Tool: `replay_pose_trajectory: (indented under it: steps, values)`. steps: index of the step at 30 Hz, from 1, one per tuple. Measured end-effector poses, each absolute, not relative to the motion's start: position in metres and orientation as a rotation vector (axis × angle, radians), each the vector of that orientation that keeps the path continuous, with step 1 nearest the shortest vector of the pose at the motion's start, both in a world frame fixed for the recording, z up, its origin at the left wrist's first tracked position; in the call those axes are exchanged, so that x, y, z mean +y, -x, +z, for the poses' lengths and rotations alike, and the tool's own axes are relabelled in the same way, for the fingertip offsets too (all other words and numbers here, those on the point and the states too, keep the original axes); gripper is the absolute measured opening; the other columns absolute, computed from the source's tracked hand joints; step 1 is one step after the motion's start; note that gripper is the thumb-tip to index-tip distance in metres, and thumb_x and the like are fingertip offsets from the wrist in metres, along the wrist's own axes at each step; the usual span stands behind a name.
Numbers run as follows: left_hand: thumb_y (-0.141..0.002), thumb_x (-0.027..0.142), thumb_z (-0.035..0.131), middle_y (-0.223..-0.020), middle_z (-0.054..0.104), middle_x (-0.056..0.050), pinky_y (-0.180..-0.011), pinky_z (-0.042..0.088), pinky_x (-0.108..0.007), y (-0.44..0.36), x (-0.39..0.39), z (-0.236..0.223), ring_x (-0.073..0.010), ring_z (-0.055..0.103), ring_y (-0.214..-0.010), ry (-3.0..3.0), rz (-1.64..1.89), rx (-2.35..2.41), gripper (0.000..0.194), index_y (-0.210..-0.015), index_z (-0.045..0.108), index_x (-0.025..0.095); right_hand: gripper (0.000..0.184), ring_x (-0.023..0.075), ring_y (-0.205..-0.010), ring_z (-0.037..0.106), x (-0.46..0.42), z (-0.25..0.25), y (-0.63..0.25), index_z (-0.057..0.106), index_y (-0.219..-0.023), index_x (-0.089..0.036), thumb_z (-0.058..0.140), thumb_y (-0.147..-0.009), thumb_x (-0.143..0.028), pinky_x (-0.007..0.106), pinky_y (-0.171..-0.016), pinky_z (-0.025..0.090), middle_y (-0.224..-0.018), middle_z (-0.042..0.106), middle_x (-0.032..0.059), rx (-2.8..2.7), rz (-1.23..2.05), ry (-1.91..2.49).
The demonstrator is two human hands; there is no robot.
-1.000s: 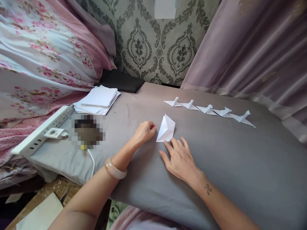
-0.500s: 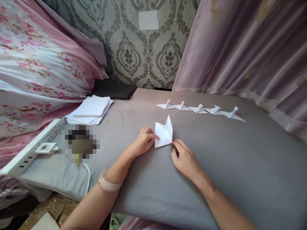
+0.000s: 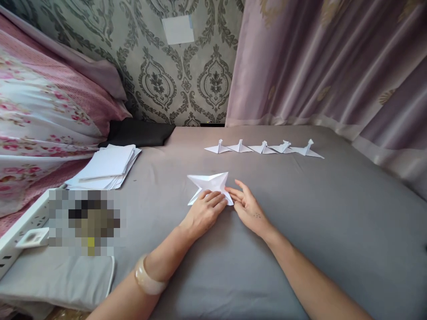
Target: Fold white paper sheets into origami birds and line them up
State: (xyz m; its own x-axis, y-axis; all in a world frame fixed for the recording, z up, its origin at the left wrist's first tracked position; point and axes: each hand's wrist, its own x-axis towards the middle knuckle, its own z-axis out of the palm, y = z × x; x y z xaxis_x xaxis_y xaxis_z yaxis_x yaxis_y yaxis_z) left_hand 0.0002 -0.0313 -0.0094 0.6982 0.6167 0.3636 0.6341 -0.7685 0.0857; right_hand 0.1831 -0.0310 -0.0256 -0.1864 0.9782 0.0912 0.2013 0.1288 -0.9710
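A white sheet of folded paper (image 3: 211, 181) lies on the grey cloth in front of me, opened out into a star-like shape with pointed corners. My left hand (image 3: 206, 211) rests palm down over its near edge, fingers side by side and pressing on the paper. At the right edge is my right hand (image 3: 248, 209), its index finger raised and the other fingers stretched toward the paper, their tips touching or nearly touching it. The fingers of my left hand cover the near middle of the sheet.
Several folded paper birds (image 3: 263, 147) stand in a row at the back right. To the left are a stack of white paper (image 3: 106, 164), a black folded item (image 3: 140, 133), a white power strip (image 3: 30, 222) and a blurred-out object (image 3: 91, 220). Curtains (image 3: 293, 66) hang at the right.
The folded paper has spread from an upright, partly folded form into a flatter star shape. My left hand has moved onto its near edge; my right hand's fingers have straightened. The view has shifted right.
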Motion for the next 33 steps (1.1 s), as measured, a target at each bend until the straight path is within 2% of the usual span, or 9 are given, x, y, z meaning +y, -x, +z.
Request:
replay_pose_trajectory:
  steps: [3, 5, 7, 9, 13, 18, 24, 27, 33]
  values:
    - [-0.095, 0.011, 0.036, -0.115, 0.066, -0.012, -0.092, 0.044, -0.039, -0.007, -0.033, -0.011, -0.0238, 0.059, -0.110, 2.843, -0.517, -1.123, 0.027, -0.108, 0.060, 0.014, 0.064, 0.0155, -0.114, 0.059, -0.032, -0.022, -0.183, 0.022, -0.142, -0.020, 0.036, -0.081, -0.007, 0.035, -0.093, 0.049, -0.132, 0.056, 0.0137, -1.598, 1.009, 1.238]
    - [-0.094, 0.010, 0.038, -0.112, 0.066, -0.012, -0.087, 0.047, -0.037, -0.010, -0.034, -0.010, -0.0237, 0.060, -0.105, 2.841, -0.423, -1.242, 0.025, -0.104, 0.059, 0.014, 0.054, 0.0171, -0.109, 0.060, -0.038, -0.014, -0.184, 0.039, -0.134, -0.019, 0.038, -0.081, -0.008, 0.034, -0.091, 0.049, -0.125, 0.059, 0.0121, -1.669, 0.729, 1.364]
    - [-0.093, 0.012, 0.040, -0.114, 0.065, -0.011, -0.085, 0.049, -0.035, -0.013, -0.035, -0.007, -0.0229, 0.060, -0.105, 2.843, -0.367, -1.335, 0.022, -0.105, 0.058, 0.015, 0.040, 0.0174, -0.100, 0.060, -0.046, -0.007, -0.185, 0.059, -0.113, -0.019, 0.040, -0.080, -0.007, 0.031, -0.089, 0.048, -0.111, 0.061, 0.0087, -1.815, 0.528, 1.424]
    - [-0.094, 0.015, 0.041, -0.117, 0.063, -0.011, -0.089, 0.048, -0.036, -0.014, -0.036, -0.004, -0.0235, 0.057, -0.111, 2.820, -0.382, -1.387, 0.021, -0.105, 0.058, 0.016, 0.035, 0.0160, -0.092, 0.060, -0.053, -0.002, -0.186, 0.065, -0.100, -0.021, 0.040, -0.081, -0.006, 0.027, -0.084, 0.048, -0.100, 0.061, 0.0056, -1.965, 0.475, 1.456]
    - [-0.096, 0.023, 0.039, -0.117, 0.062, -0.015, -0.095, 0.046, -0.040, -0.012, -0.034, -0.006, -0.0271, 0.054, -0.116, 2.741, -0.467, -1.448, 0.024, -0.100, 0.060, 0.012, 0.039, 0.0160, -0.092, 0.056, -0.060, -0.002, -0.182, 0.066, -0.106, -0.022, 0.039, -0.083, -0.005, 0.026, -0.083, 0.045, -0.095, 0.057, 0.0047, -2.193, 0.396, 1.515]
    - [-0.096, 0.018, 0.040, -0.108, 0.066, -0.011, -0.086, 0.049, -0.036, -0.010, -0.035, -0.008, -0.0233, 0.059, -0.106, 2.794, -0.450, -1.369, 0.022, -0.098, 0.062, 0.015, 0.045, 0.0189, -0.090, 0.054, -0.060, -0.001, -0.176, 0.057, -0.125, -0.016, 0.039, -0.084, -0.006, 0.029, -0.078, 0.044, -0.097, 0.056, 0.0082, -2.326, 0.197, 1.615]
    - [-0.094, 0.017, 0.044, -0.096, 0.066, -0.008, -0.074, 0.048, -0.032, -0.011, -0.038, 0.003, -0.0215, 0.060, -0.090, 2.812, -0.254, -1.424, 0.019, -0.092, 0.063, 0.016, 0.037, 0.0185, -0.087, 0.054, -0.067, 0.003, -0.181, 0.064, -0.109, -0.018, 0.039, -0.085, -0.006, 0.029, -0.078, 0.042, -0.093, 0.057, 0.0070, -2.362, 0.156, 1.599]
    - [-0.094, 0.018, 0.042, -0.092, 0.065, -0.007, -0.071, 0.046, -0.030, -0.013, -0.037, 0.010, -0.0203, 0.059, -0.087, 2.814, -0.213, -1.480, 0.022, -0.088, 0.063, 0.017, 0.036, 0.0176, -0.089, 0.056, -0.067, 0.002, -0.185, 0.065, -0.108, -0.020, 0.039, -0.086, -0.007, 0.028, -0.078, 0.043, -0.093, 0.059, 0.0063, -2.329, 0.181, 1.580]
    - [-0.097, 0.024, 0.037, -0.092, 0.066, -0.006, -0.064, 0.041, -0.027, -0.020, -0.032, 0.017, -0.0193, 0.060, -0.086, 2.795, -0.259, -1.697, 0.029, -0.088, 0.064, 0.018, 0.024, 0.0143, -0.086, 0.060, -0.055, -0.003, -0.189, 0.068, -0.101, -0.022, 0.046, -0.091, -0.020, 0.024, -0.075, 0.044, -0.094, 0.062, 0.0029, -2.173, 0.371, 1.630]
